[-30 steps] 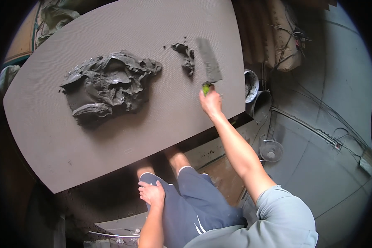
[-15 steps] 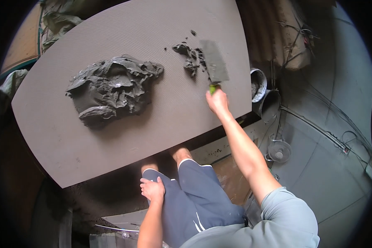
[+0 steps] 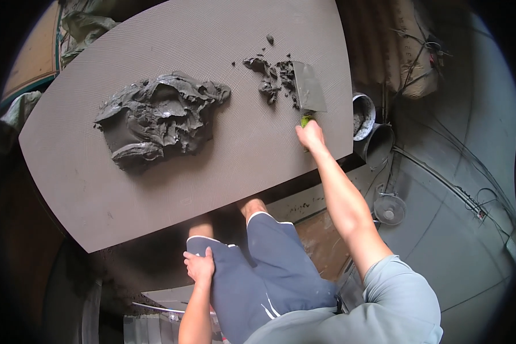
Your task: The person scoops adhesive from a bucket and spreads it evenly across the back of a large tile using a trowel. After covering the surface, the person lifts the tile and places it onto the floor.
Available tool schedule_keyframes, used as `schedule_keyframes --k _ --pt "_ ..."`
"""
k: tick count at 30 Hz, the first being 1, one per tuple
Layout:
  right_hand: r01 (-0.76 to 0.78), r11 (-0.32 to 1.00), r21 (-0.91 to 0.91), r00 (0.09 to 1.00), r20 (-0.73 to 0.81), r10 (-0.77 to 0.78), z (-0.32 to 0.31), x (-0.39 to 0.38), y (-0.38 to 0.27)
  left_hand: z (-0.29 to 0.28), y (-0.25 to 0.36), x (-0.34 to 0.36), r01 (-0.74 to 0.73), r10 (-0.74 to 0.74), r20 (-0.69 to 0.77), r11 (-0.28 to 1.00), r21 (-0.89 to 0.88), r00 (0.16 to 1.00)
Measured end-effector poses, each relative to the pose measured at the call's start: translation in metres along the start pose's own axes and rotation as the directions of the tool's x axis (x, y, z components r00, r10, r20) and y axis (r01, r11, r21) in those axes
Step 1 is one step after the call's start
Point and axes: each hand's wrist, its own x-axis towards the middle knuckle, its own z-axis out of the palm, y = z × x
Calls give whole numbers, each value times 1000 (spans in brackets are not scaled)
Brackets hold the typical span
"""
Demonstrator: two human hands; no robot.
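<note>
Fingers (image 3: 311,135) grip trowel (image 3: 308,87) (blade pointing away).

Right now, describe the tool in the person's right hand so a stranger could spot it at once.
Start at the big grey board with the large mound of wet grey mortar. Near its right edge, the right hand holds a trowel beside small mortar crumbs. It is the only flat metal blade, with a green handle.

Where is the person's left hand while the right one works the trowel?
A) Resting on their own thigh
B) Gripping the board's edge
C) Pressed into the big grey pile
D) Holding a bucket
A: the left hand lies on the blue shorts over the thigh, below the board, while the right hand holds the trowel.
</note>
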Motion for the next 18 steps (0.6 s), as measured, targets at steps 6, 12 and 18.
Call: schedule_keyframes --k 6,12,18 --pt "-41 996 -75 999 9 42 -7 3 -8 25 -25 28 146 -148 58 989 37 987" --pt "57 767 640 917 270 -294 -15 -51 -18 49 -50 61 149 -158 113 985 89 981" --pt "285 810 512 952 -57 -299 -18 -158 -73 18 -84 94 101 -100 47 995 -23 994"
